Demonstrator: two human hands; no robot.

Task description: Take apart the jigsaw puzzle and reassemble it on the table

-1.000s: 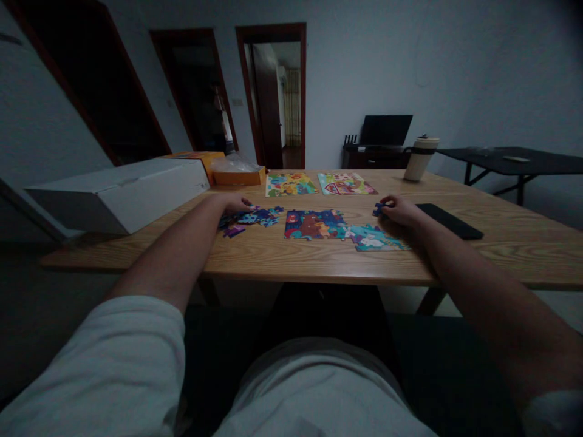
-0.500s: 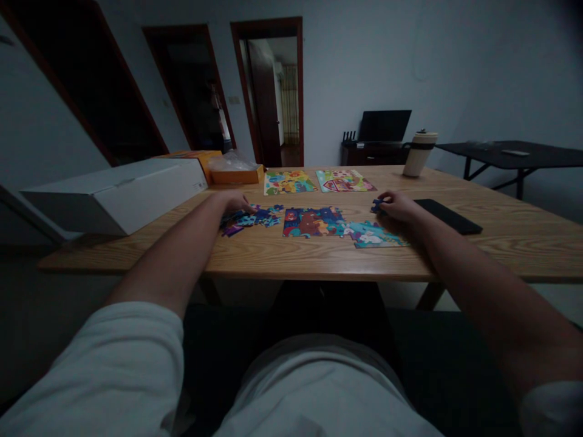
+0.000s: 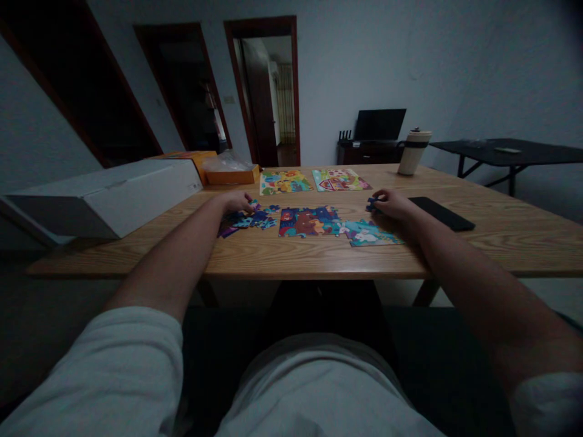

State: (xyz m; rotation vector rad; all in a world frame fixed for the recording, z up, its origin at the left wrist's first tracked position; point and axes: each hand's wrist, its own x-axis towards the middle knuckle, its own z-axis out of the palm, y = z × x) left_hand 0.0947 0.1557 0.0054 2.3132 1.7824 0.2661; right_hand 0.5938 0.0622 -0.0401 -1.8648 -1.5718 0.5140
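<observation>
A heap of loose blue and purple puzzle pieces [image 3: 259,220] lies left of the middle of the table. Above its back edge my left hand [image 3: 237,201] has its fingers closed on a small puzzle piece [image 3: 253,204]. Joined pieces form a puzzle section [image 3: 310,222] with a brown bear, and a light blue section [image 3: 371,233] with white animals adjoins it on the right. Behind that light blue section, my right hand [image 3: 390,204] pinches a dark blue puzzle piece [image 3: 371,205].
Two picture sheets, one yellow [image 3: 286,182] and one pink-green [image 3: 341,180], lie farther back. A white box [image 3: 150,188] and an orange tray [image 3: 232,176] stand left. A black flat object [image 3: 441,213] and a cream cup [image 3: 412,155] are right.
The view has shifted slightly. My left hand has lifted a little from the heap, with a piece now showing at its fingertips. My right hand still holds its dark blue piece.
</observation>
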